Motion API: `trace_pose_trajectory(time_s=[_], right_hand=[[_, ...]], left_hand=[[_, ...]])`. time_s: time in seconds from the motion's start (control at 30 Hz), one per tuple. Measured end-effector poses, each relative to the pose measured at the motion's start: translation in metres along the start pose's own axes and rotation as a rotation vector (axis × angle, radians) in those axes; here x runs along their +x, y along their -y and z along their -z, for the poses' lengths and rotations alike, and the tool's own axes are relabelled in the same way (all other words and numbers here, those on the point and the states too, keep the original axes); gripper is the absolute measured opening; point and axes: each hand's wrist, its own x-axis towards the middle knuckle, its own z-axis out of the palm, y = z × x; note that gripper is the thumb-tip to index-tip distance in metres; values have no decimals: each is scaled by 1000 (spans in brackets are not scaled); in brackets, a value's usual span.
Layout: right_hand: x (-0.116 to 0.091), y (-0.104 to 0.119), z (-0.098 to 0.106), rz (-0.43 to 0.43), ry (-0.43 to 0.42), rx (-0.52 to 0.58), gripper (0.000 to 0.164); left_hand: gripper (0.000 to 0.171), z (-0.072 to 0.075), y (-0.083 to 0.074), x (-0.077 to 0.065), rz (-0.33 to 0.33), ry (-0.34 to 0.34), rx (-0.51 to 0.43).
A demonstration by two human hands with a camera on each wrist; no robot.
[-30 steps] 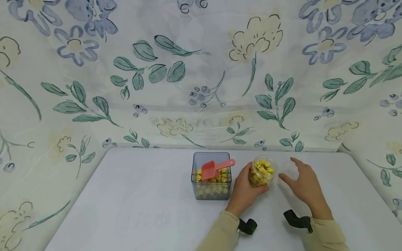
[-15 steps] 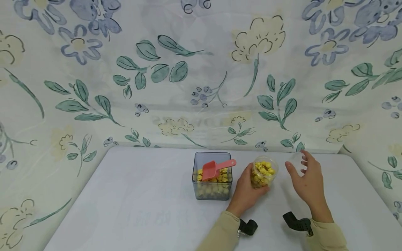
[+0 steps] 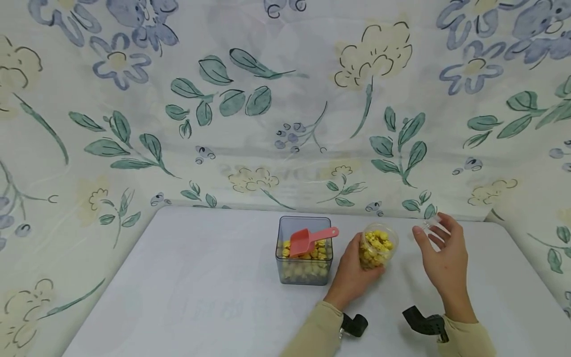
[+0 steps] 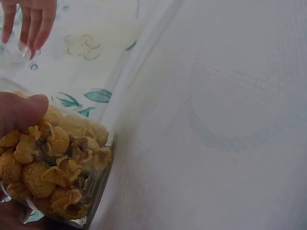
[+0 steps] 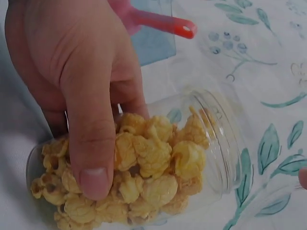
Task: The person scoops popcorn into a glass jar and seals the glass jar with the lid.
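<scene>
My left hand (image 3: 355, 273) grips a clear plastic jar (image 5: 225, 139) of yellow popcorn (image 3: 378, 243), its thumb and fingers wrapped around the side. The jar's mouth is uncovered and tilted; in the right wrist view its threaded rim shows. To the right, my right hand (image 3: 447, 260) holds a clear lid (image 3: 430, 224) between thumb and fingers, raised apart from the jar. The left wrist view catches the right hand's fingers (image 4: 34, 24) and the lid at the upper left. Some of the left fingers are hidden behind the jar.
Left of the jar stands a bluish see-through square bin (image 3: 305, 275) with more popcorn. A pink scoop (image 3: 308, 241) lies in it, handle over the right rim. The white table (image 3: 200, 282) meets floral cloth (image 3: 285, 99) at the back. Dark cameras (image 3: 426, 321) sit on both wrists.
My right hand has moved right, away from the jar, and the lid has turned from face-on to nearly edge-on. The left hand keeps its grip on the jar.
</scene>
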Motion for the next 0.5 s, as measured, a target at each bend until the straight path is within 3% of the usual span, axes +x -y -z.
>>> trace_pose_trajectory(time_s=[0.2,0.37,0.5], right_hand=[[-5,17,3,-39,27,195,69],[-14,63,11,-82,67,372,66],[-21,100,17,-96,79,400,61]], left_hand=[[82,0,0,0,12,12,8],[82,0,0,0,8,14,2],[82,0,0,-1,12,13,-1]])
